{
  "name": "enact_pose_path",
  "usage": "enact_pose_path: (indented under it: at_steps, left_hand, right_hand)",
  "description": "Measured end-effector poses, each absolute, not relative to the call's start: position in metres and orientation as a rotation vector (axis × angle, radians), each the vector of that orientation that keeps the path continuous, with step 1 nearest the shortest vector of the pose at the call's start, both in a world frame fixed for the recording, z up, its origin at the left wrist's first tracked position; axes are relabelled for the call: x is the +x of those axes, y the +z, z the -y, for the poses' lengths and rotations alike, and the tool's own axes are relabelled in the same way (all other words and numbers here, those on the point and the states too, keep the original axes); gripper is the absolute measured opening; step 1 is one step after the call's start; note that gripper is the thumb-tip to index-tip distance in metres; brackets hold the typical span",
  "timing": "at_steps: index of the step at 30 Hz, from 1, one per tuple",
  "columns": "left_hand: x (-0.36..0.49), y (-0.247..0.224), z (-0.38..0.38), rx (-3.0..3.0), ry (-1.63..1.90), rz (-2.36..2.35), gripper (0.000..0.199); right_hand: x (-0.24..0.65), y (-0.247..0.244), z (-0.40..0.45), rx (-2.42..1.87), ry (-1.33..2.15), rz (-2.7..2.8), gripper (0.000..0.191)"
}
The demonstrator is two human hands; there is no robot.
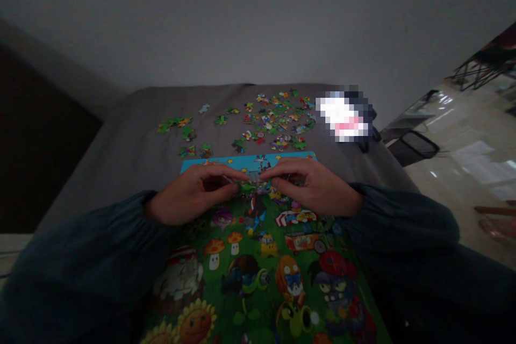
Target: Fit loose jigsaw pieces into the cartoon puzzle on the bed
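Your left hand [197,192] and right hand [313,185] face each other, each with forefinger stretched forward and thumb curved beneath, only a narrow gap showing between the tips. You have both sets of fingertips close together at the far part of the cartoon jigsaw puzzle [252,258], just below its light-blue border strip [229,162]. Small pale and green shapes show among your fingertips, but the picture is too dim to tell whether you have hold of a puzzle piece with either hand.

That puzzle lies flat before you on the grey cloth [133,134], reaching to the bottom of the view. On its green ground you can see mushrooms, a bow-tied brown figure, a red-capped figure and, at lower left, sunflowers.

Beyond the border, loose jigsaw pieces [278,114] lie scattered, densest towards your right, with a smaller green group [174,124] on your left and a single light-blue piece [205,108] apart from the others. To the right of the dense scatter sits a bright, pixelated object [342,115]. Your sleeves [407,217] are dark and gathered at the wrists.
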State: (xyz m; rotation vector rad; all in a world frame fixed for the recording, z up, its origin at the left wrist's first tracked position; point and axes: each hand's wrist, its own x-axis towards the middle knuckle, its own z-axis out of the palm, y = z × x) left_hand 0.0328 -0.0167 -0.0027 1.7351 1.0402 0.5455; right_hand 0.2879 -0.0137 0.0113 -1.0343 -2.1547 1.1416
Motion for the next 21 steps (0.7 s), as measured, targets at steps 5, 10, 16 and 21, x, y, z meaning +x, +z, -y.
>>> enact_pose_path:
  at_steps: [5, 10, 16, 21]
  left_hand:
    - [0.031, 0.004, 0.018, 1.847, 0.425, -0.914, 0.032]
    - [0.03, 0.022, 0.03, 1.987, 0.015, -0.582, 0.027]
    - [0.034, 0.038, 0.098, 1.941, 0.016, -0.766, 0.026]
    - [0.034, 0.031, 0.14, 1.956, 0.044, -0.951, 0.024]
  right_hand:
    - [0.289, 0.008, 0.013, -1.038, 1.113, 2.177, 0.026]
    - [0.293, 0.004, 0.013, -1.012, 0.994, 2.217, 0.026]
    - [0.296, 0.0, 0.013, -0.967, 0.864, 2.282, 0.025]
    - [0.296, -0.006, 0.014, -0.873, 0.826, 2.289, 0.025]
